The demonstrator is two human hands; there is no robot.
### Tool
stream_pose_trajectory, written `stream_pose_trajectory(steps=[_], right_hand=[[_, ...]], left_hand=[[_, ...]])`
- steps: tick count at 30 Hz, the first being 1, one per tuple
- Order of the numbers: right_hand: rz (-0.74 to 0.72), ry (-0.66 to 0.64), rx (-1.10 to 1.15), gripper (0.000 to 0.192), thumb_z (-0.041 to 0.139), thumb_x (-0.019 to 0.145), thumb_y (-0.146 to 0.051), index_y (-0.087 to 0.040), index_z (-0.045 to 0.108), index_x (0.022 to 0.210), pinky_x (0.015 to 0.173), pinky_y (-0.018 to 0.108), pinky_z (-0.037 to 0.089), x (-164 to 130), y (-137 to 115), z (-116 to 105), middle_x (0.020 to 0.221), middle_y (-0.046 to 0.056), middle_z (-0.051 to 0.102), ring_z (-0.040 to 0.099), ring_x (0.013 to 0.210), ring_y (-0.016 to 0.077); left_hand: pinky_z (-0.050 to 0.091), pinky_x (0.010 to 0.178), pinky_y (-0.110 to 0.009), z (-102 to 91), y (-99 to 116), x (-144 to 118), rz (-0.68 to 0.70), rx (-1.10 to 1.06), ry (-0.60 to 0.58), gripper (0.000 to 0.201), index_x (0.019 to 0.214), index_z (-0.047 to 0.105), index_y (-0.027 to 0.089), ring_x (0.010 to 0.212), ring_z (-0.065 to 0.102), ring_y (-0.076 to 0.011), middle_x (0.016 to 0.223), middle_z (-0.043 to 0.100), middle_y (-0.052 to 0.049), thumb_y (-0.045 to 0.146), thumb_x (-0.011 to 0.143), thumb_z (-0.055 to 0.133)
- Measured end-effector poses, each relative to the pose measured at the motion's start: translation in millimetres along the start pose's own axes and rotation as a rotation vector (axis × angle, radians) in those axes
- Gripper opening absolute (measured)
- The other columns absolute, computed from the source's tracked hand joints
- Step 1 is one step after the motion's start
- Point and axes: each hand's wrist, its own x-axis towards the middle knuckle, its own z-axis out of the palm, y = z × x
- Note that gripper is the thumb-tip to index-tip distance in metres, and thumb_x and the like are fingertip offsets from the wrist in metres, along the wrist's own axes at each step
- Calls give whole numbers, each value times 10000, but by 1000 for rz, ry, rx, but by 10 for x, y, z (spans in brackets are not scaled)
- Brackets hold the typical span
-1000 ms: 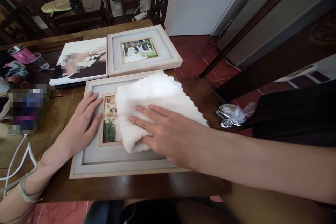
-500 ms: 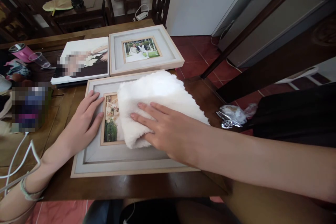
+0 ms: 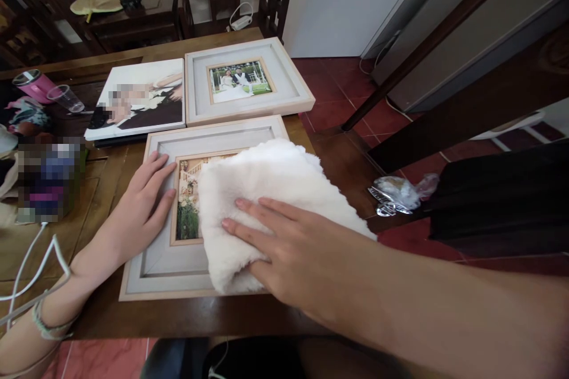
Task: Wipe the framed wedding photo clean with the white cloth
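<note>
Nearest, lower centre of the frame: your right hand [image 3: 284, 246], fingers spread flat, palm pressed down on a fluffy white cloth [image 3: 271, 189]. The flat press suits rubbing the surface beneath rather than lifting the cloth.

Under it: a pale wood picture frame [image 3: 178, 263] with grey mount, lying face up, its near edge just short of the table's front edge [image 3: 186, 317]. The cloth covers the right half and spills past the frame's right side; the photo [image 3: 189, 198] shows only at its left strip.

Lower left: your left hand [image 3: 142, 207], fingers open and laid flat on the frame's left border, gripping nothing. It likely pins the frame so it does not slide. A beaded bracelet [image 3: 47, 325] sits on that wrist, with white cable [image 3: 31, 272] just beside it.

Room to move: little toward you, the table edge is close; to the right the dark tabletop [image 3: 342, 166] ends soon over red floor tiles [image 3: 338, 95].

Farther, upper centre: a second matching frame [image 3: 246, 83], nearly touching the first one's far edge. Left of it, an unframed canvas print [image 3: 137, 100].

Upper left: a pink tumbler [image 3: 33, 86] and clear plastic cup [image 3: 66, 99], well apart from the hands.

Right of centre: a crumpled plastic wrapper [image 3: 398, 192], off the table's corner.
</note>
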Motion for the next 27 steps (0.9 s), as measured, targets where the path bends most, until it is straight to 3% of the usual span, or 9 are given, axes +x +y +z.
stream_pose_trajectory(steps=[7,10,15,18,21,24,27], right_hand=[[94,-22,-77,429,663,743,-54,-163,680,1157,1092,534,343,85,541,-3,1500,136,392,320,1386,378],[140,-9,-119,454,643,738,-19,-156,672,1170,1092,575,317,113,616,26,1492,140,404,301,1390,392],[46,-78,33,399,767,669,-183,-184,729,1066,1026,648,358,63,198,-27,1458,170,441,391,1318,461],[-75,-7,163,176,664,803,-293,-224,757,936,972,614,430,-9,-143,-86,1392,138,531,495,1251,422],[-115,6,207,182,581,864,-254,-237,752,923,961,569,460,-19,-245,-110,1384,109,542,511,1249,384],[-63,-59,152,254,636,802,-162,-214,732,1031,1023,638,377,43,-29,-57,1444,124,469,410,1323,412],[55,-51,20,509,667,710,-9,-223,673,1172,1059,699,269,118,365,42,1520,120,350,283,1385,426]], left_hand=[[232,1187,-493,-12,-2,-3,-1,-7,-5,449,1382,407,178,1452,247,-271,1509,372,-118,369,979,356],[232,1187,-493,-14,-2,-1,-5,-8,-13,460,1382,410,164,1451,247,-276,1508,374,-126,377,978,353],[233,1184,-508,1,-5,-1,-9,-7,-10,463,1406,380,205,1454,238,-278,1519,359,-103,383,980,344],[235,1181,-519,6,1,3,-11,-4,-9,460,1406,378,220,1453,239,-282,1521,353,-93,386,979,337],[239,1178,-527,2,6,6,-3,0,-6,464,1401,385,209,1452,242,-286,1520,355,-95,392,977,337],[238,1180,-513,-1,0,1,6,0,-2,465,1394,397,178,1451,245,-280,1512,365,-115,382,980,340],[232,1185,-500,-1,-11,-7,-2,-6,-2,465,1393,405,165,1452,243,-278,1513,366,-120,378,983,348]])
